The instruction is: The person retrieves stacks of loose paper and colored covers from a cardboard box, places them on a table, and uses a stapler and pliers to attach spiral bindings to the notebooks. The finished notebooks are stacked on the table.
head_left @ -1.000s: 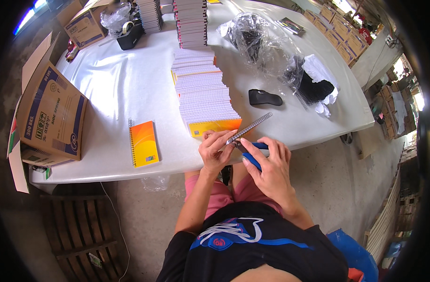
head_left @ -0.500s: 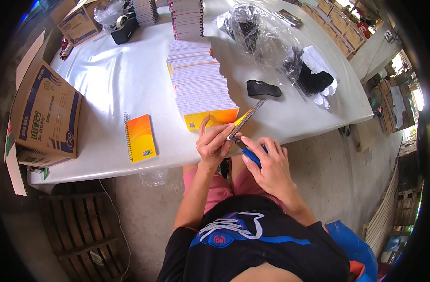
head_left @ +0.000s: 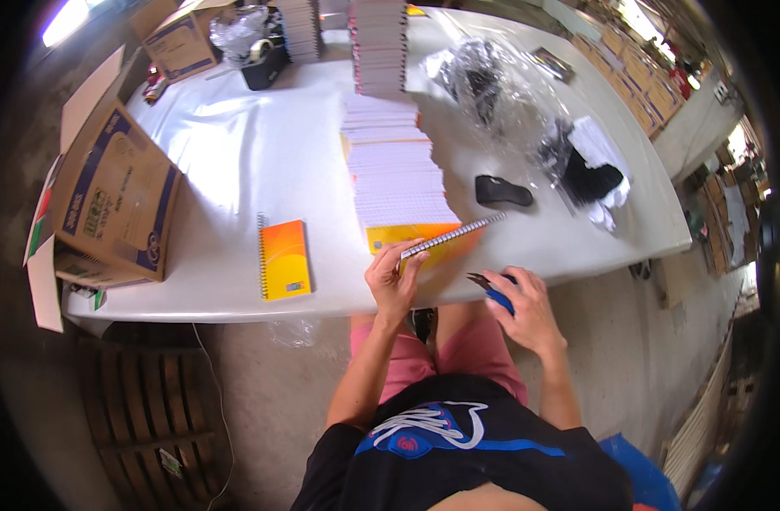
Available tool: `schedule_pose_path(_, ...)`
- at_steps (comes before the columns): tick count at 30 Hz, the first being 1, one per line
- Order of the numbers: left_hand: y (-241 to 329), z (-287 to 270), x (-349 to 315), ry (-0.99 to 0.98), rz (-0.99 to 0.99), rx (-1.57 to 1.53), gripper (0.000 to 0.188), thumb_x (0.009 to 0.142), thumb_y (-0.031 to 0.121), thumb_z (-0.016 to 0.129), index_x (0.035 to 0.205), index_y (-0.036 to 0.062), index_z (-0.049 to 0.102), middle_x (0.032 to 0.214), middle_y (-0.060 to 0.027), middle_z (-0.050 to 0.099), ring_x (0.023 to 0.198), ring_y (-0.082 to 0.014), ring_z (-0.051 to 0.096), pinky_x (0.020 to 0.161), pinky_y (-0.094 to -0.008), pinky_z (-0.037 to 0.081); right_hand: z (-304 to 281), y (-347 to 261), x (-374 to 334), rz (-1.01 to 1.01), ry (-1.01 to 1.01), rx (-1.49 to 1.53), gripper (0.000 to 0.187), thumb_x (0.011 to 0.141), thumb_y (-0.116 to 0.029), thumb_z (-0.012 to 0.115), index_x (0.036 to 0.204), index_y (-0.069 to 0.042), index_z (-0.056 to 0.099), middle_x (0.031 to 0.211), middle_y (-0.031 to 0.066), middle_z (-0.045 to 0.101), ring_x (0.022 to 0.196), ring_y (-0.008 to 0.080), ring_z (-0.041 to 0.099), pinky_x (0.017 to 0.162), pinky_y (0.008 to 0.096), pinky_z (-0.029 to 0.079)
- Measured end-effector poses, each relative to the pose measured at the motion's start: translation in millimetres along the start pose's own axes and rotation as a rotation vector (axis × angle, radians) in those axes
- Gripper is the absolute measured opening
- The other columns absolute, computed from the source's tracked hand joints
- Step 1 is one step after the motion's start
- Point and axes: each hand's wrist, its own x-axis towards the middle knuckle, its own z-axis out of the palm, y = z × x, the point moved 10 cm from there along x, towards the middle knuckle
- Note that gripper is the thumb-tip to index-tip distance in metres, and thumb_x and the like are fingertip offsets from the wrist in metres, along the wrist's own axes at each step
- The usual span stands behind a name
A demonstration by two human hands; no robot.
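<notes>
My left hand is closed on the near end of a spiral notebook, which has an orange and yellow cover and its wire coil facing up. The notebook is held over the table's front edge, in front of a long row of notebooks standing on edge. My right hand grips blue-handled pliers, their dark jaws pointing left and apart from the notebook. Another yellow-orange spiral notebook lies flat on the table to the left.
An open cardboard box stands at the left. Stacked notebooks rise behind the row. To the right are a black elongated object, clear plastic wrapping and black and white cloth. A tape dispenser sits at the back left.
The pliers have drawn away from the notebook's coil, to the right and down. The held notebook has tipped from steep to nearly level. The whole view has shifted slightly.
</notes>
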Motion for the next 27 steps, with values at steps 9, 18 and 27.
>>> schedule_pose_path(9, -6, -70, 1, 0.232, -0.173, -0.261, 0.023, 0.086, 0.002, 0.063, 0.109, -0.0006, 0.061, 0.091, -0.0006, 0.06, 0.074, -0.0036, 0.052, 0.063, -0.017, 0.041, -9, -20, 48, -0.083, 0.463, -0.045, 0.065, 0.074, -0.029, 0.074, 0.133, -0.02, 0.047, 0.146, 0.0103, 0.031, 0.137, 0.0286, 0.027, 0.106, 0.0624, 0.009)
schedule_pose_path(18, 77, -163, 122, -0.202, 0.089, 0.614, 0.019, 0.086, 0.021, 0.065, 0.09, 0.0046, 0.073, 0.057, -0.0058, 0.06, 0.048, -0.0081, 0.049, 0.047, -0.0225, 0.038, 36, -43, 112, -0.147, 0.246, -0.139, 0.064, 0.071, -0.015, 0.075, 0.128, -0.029, 0.052, 0.139, 0.0002, 0.04, 0.129, 0.0224, 0.037, 0.103, 0.0653, 0.016)
schedule_pose_path(27, -57, -127, 110, -0.728, -0.031, 1.304, 0.085, 0.076, 0.071, 0.052, 0.141, 0.0185, 0.037, 0.15, -0.0093, 0.026, 0.141, -0.0346, 0.01, 0.096, -0.0746, 0.016, 36, -34, 99, -0.077, 0.346, -0.141, 0.06, 0.07, -0.015, 0.076, 0.125, -0.029, 0.057, 0.138, 0.0013, 0.04, 0.127, 0.0224, 0.039, 0.102, 0.0604, 0.023)
